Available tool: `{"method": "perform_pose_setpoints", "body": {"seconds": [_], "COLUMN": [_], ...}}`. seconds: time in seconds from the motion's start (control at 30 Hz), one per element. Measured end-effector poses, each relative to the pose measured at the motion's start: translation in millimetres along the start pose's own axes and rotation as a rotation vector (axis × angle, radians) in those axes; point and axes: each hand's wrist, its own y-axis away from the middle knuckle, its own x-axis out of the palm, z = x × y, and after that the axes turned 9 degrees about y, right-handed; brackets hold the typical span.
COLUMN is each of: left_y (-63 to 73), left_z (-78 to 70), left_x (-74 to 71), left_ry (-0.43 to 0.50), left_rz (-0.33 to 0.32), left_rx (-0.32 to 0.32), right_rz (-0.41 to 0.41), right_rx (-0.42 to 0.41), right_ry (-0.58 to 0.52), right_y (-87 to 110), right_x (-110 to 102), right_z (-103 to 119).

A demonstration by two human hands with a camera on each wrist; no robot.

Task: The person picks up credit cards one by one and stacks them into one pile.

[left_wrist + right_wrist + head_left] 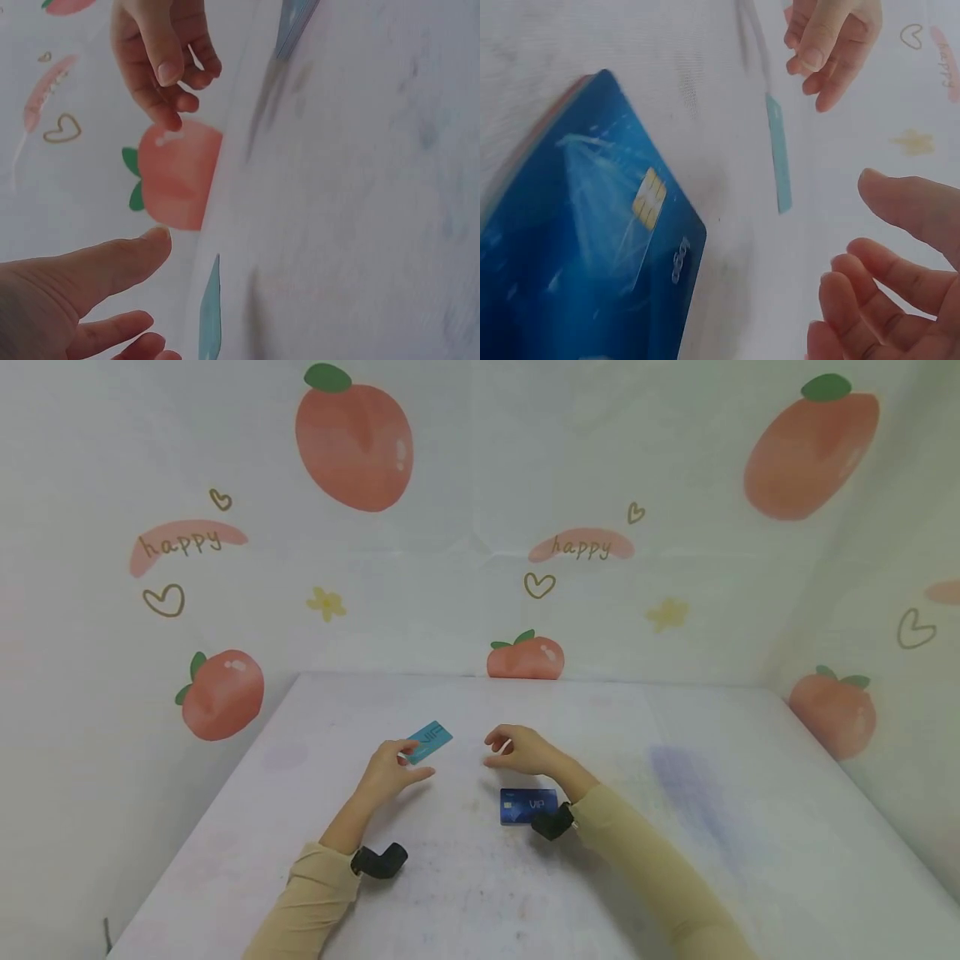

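A teal card marked VIP point(433, 739) lies tilted on the table, seen nearly edge-on in the left wrist view. My left hand point(386, 774) hovers at its near-left corner, thumb and fingers spread, and the fingertips overlap the card in the head view. In the right wrist view the teal card point(779, 154) shows apart from those fingers. Across a gap to the right, my right hand point(522, 749) holds nothing, its fingers loosely bent. Below that wrist lies a dark blue VIP card point(517, 807) with a gold chip; the right wrist view shows a layered edge, like a stack.
Black wrist cameras sit on both wrists; the right one point(552, 822) overlaps the blue card's corner in the head view. A white cloth-covered table point(480, 893) spreads beneath, with a bluish stain at right. Behind hangs a white curtain point(465, 468) printed with peaches.
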Motion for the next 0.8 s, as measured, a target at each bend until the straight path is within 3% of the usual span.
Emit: {"method": "perform_pose_setpoints", "body": {"seconds": [0.23, 0.5, 0.8], "left_y": [-3.7, -10.1, -14.7], "left_z": [10.5, 22.8, 25.7], "left_x": [-10.9, -15.3, -15.3], "left_ry": [-0.017, -0.053, -0.071], "left_rz": [-0.039, -0.078, -0.081], "left_rx": [-0.024, -0.043, -0.069], "right_rz": [0.0, -0.015, -0.028], "right_rx": [0.016, 0.091, 0.159], "right_ry": [-0.048, -0.09, -0.12], "right_y": [-18.9, -38.7, -62.2], "right_x": [8.5, 23.3, 36.2], "right_z": [8.1, 13.8, 15.6]}}
